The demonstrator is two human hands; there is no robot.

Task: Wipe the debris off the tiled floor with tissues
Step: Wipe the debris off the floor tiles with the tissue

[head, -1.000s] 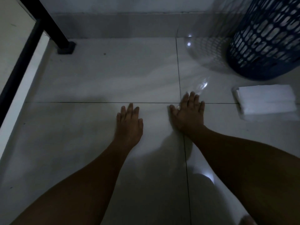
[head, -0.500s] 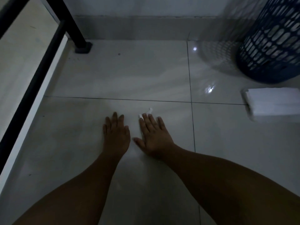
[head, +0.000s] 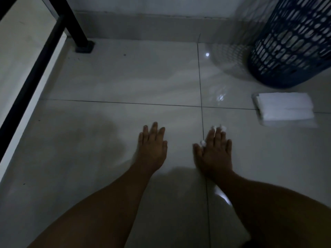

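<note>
My right hand [head: 215, 154] lies flat on the glossy grey tiled floor [head: 125, 77], just right of a grout line, pressing a white tissue [head: 223, 127] beneath it. Only small white bits of the tissue show past the fingertips and between thumb and forefinger. My left hand [head: 152, 149] rests flat on the tile to the left, fingers spread, with nothing in it. A small dark speck [head: 124, 54] lies on the far tile; a few fainter specks lie near the left edge.
A white pack of tissues [head: 284, 108] lies on the floor at the right. Behind it stands a blue lattice basket [head: 290, 42]. A black metal frame with its foot [head: 84, 45] runs along the left. A wall skirting closes the far side.
My right hand has slid with the tissue to the right, from beside my left hand across the grout line. My left hand has stayed about where it was.
</note>
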